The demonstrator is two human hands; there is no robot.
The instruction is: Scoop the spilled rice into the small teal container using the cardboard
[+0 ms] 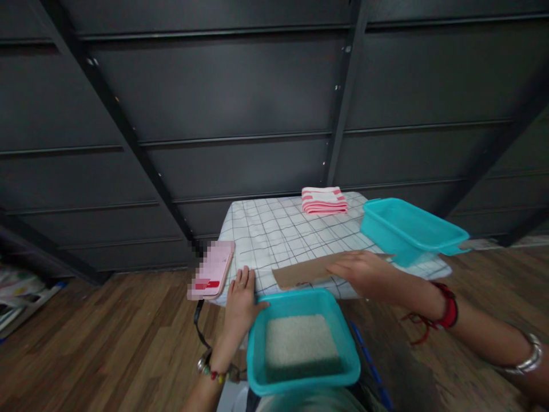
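Observation:
A turquoise plastic bin (346,349) with pale, rice-like grains (302,343) inside stands close to my body, by the table's near edge. Beside its left rim, my left hand (241,300) rests on the checked tablecloth, fingers stretched out and the thumb at the bin's corner. A long strip of brown cardboard (302,271) lies along the front of the table, behind the bin. Over its right part is my right hand (358,270), fingers closed along the strip; the thumb is hidden.
A second turquoise bin (386,232) stands at the table's right edge. A folded pink-and-white striped towel (323,200) lies at the back of the white checked tablecloth (266,229). A pink phone (217,266) sits at the left edge. Behind rises a dark panelled wall (240,86).

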